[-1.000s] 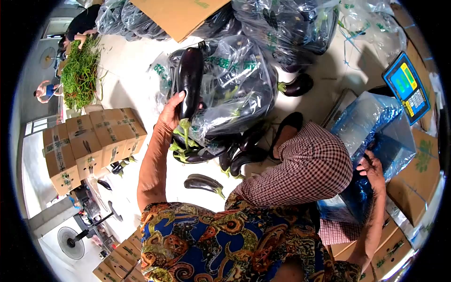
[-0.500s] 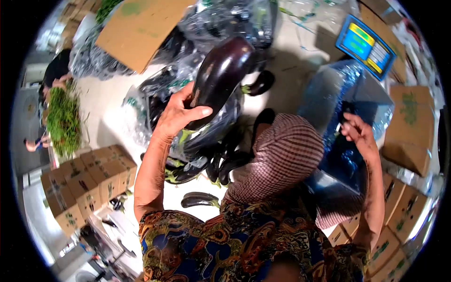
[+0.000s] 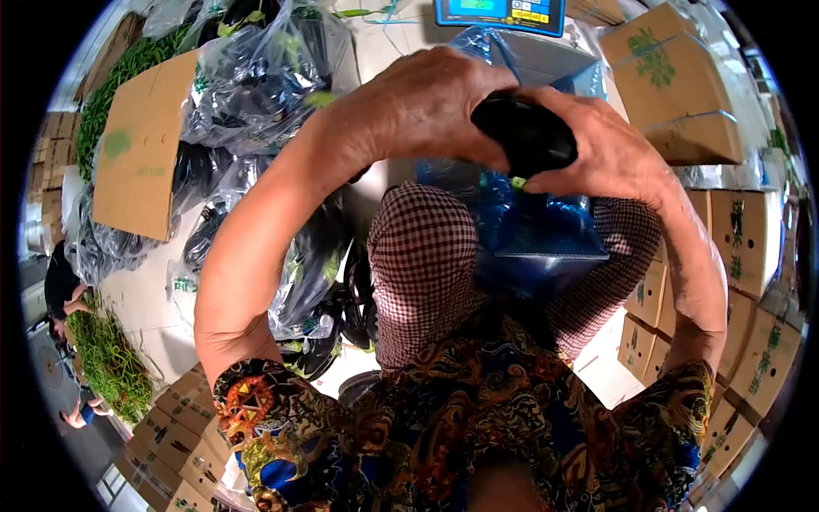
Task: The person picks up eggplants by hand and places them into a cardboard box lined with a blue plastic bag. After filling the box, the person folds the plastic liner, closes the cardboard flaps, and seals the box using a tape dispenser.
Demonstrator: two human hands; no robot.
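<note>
Both my hands are closed around a dark, glossy eggplant, one at each side. My left hand grips its left end, with the back of the hand toward me. On its right side, my right hand wraps it with fingers and thumb. The hands hide part of the eggplant. Below them stands a box lined with blue plastic, between my knees; its contents are hard to make out. More eggplants lie on the floor by my left leg, next to clear plastic bags.
A scale with a lit blue display stands beyond the lined box. Cardboard boxes line the right side, and stacked cartons fill the lower left. A cardboard sheet leans on bagged produce. Another person is near green vegetables.
My left hand has carried the eggplant rightward from above the bags to above the lined box. My right hand has come up from the box and closed on it. The view has turned rightward.
</note>
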